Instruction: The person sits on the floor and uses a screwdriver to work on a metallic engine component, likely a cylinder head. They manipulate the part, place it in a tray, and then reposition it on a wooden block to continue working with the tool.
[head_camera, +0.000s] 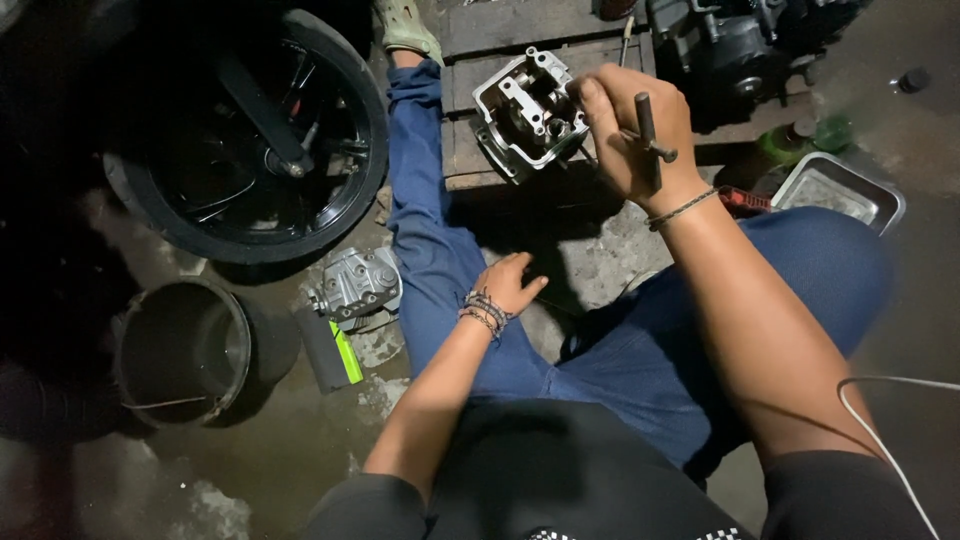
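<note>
- Cylinder head (525, 115): we judge this cast metal block heavy, rigid and possibly oily; its outer walls offer the safest grip.
- It sits on the wooden pallet (500, 35).
- Our right hand (635, 130), touching the cylinder head, is closed on a T-handle tool (650, 135).
- Our left hand (507, 285), well below the cylinder head, rests loosely open and empty on our thigh.

R hand (632, 130) raised fwd, fingers curled shut, wrist bent. L hand (508, 285) low on own thigh, fingers loose, half-open.

Right hand (630, 135) grips T-handle tool (650, 135), touches cylinder head (525, 115); left hand (508, 285) on thigh
</note>
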